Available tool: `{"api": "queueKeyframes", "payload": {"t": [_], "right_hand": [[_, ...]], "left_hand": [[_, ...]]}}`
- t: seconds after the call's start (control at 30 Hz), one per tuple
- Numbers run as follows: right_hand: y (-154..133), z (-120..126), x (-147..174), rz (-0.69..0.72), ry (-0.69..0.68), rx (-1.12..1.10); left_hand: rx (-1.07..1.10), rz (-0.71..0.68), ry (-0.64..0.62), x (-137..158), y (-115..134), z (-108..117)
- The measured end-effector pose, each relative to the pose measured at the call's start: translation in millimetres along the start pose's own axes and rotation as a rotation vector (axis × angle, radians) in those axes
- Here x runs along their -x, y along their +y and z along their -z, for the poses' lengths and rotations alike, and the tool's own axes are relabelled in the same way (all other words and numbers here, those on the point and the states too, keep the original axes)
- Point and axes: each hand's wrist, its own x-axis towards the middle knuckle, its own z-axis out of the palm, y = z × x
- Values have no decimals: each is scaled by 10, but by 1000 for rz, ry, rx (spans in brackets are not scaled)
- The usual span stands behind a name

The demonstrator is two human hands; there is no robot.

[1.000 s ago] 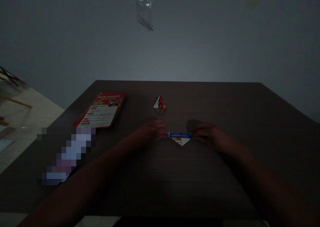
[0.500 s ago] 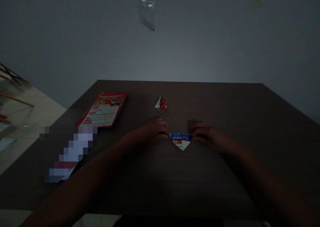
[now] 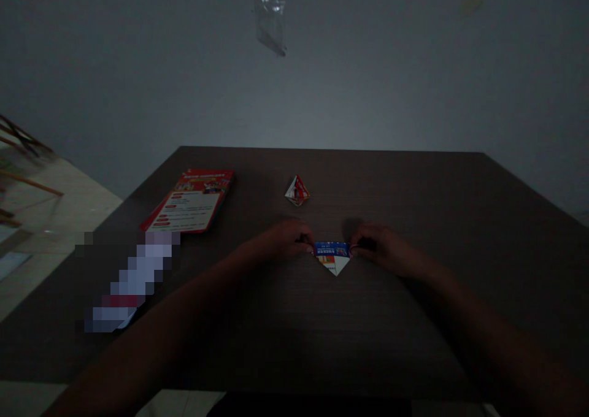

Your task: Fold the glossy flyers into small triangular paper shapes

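Note:
A folded piece of printed paper (image 3: 333,257) lies low over the table between my hands, with a blue band along its far edge and a white point facing me. My left hand (image 3: 294,238) pinches its left corner between thumb and fingers. At the right corner, my right hand (image 3: 372,240) grips it in the same way. Beyond them stands a small folded paper shape (image 3: 297,191), red and white with a peaked top. The paper's underside is hidden.
A stack of red-and-white printed leaflets (image 3: 191,202) lies on the dark wooden table (image 3: 396,190) at the left. Nearer me is a pixelated pale item (image 3: 138,276). A clear plastic bag (image 3: 271,15) hangs against the wall (image 3: 368,67) behind.
My fingers have shifted slightly at both corners of the folded paper, and more of its blue band shows. The peaked paper shape and the leaflets stay put.

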Motion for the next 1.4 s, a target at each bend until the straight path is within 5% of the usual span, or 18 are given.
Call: {"api": "queueKeyframes", "payload": {"t": [0.13, 0.7, 1.0, 1.4], "right_hand": [[-27, -15, -6, -118, 36, -90], [-46, -55, 23, -165, 87, 6], [-54, -38, 0, -335, 86, -27], [29, 6, -8, -416, 80, -158]], "left_hand": [[117, 147, 48, -5, 0, -27], [-174, 194, 164, 61, 181, -91], [30, 375, 37, -21, 131, 32], [230, 423, 32, -92, -107, 107]]}}
